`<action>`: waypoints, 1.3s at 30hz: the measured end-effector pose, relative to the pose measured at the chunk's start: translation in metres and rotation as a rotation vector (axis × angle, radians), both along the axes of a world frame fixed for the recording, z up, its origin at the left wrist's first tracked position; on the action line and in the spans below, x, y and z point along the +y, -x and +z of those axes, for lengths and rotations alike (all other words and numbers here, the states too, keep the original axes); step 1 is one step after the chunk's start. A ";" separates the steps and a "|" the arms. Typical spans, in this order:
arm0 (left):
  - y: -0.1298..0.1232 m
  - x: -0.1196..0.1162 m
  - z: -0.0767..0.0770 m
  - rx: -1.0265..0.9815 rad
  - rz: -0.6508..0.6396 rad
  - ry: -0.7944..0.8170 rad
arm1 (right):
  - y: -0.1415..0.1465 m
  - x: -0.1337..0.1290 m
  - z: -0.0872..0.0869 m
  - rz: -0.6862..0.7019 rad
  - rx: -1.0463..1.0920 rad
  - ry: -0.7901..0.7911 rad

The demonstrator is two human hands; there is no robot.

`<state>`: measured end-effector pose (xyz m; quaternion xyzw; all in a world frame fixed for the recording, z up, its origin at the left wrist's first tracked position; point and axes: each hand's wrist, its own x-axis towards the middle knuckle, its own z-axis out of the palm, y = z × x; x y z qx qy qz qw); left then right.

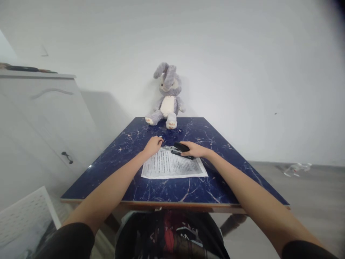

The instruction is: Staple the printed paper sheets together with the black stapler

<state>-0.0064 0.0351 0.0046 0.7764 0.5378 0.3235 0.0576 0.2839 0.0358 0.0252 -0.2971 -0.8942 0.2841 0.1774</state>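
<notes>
A printed sheet of paper (172, 167) lies on the blue marbled table, near its middle. Over the right part of the sheet, my right hand (192, 148) is wrapped round a black stapler (182, 146), whose jaws point left and are apart. My left hand (154, 144) is closed at the paper's far left corner, its fingers bent together. Something small and pale shows at those fingertips, too small to make out. Between the two hands, a clear, shiny item (167, 148) lies along the sheet's far edge.
A grey plush rabbit (168, 104) sits at the far edge of the blue table (124, 144), against the wall. To the left stand a white cabinet (45, 118) and a white perforated basket (24, 212). A clear object (297, 169) lies on the floor at right.
</notes>
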 end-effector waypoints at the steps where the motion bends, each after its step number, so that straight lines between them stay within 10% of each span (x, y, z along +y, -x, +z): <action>1: -0.001 -0.001 0.001 -0.023 -0.020 0.001 | 0.000 0.000 0.000 -0.001 -0.005 -0.004; 39: -0.027 -0.012 0.003 -0.189 -0.079 0.133 | 0.002 -0.001 0.002 -0.017 -0.018 -0.003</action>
